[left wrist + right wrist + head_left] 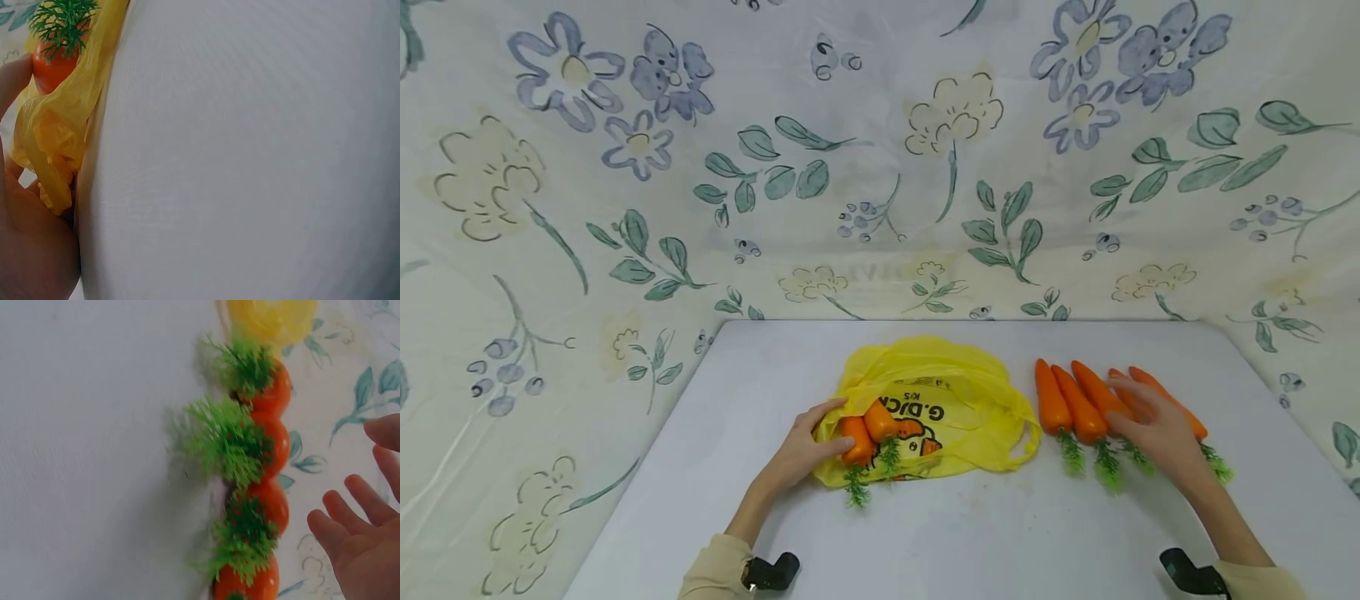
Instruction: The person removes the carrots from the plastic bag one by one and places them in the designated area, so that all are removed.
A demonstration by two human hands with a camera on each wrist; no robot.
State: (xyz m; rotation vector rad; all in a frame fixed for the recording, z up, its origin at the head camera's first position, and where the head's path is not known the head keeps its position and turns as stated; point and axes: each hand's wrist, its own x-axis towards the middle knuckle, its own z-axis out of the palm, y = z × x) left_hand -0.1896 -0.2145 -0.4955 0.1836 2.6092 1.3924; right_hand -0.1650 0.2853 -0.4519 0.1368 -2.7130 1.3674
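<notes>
A yellow plastic bag with black print lies flat on the white table. Two orange toy carrots are partly inside its mouth, their green tops hanging out over the edge. My left hand grips the bag at its left side, the thumb against the nearer carrot; in the left wrist view the fingers are partly hidden behind the yellow plastic. To the right, several more carrots lie side by side, leafy ends towards me. Over the right-hand ones is my right hand, its fingers spread and relaxed in the right wrist view.
The white table extends in front of the bag and carrots. A floral cloth hangs behind the table's back edge. The bag's loop handle points towards the row of carrots.
</notes>
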